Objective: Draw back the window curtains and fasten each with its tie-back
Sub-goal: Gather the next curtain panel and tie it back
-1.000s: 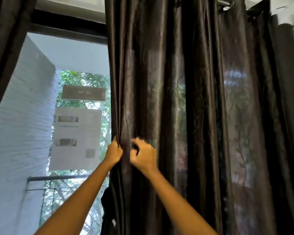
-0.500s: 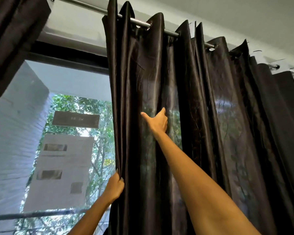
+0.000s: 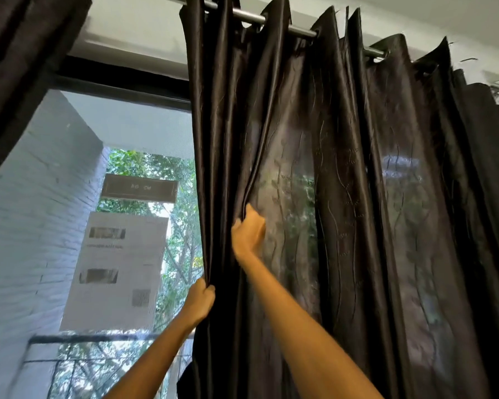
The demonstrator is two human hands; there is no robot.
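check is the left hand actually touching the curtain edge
Touching. The head view shows the left hand with its fingers curled round the leading edge of the dark curtain, with no gap between them.

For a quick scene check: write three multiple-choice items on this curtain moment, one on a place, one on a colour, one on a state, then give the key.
1. Where does the left hand grip the right curtain?
A. its top hem
B. its leading edge, lower than the right hand
C. its far right side

2. What colour is the right curtain?
A. dark brown
B. white
C. bright red

3. What is the right hand doing?
A. hanging free
B. resting flat on the curtain rod
C. pinching a fold of the curtain

Key: 1 B, the fingers wrap the edge beside the window. 2 A, glossy dark fabric. 3 C, a fold runs up from its fingers.
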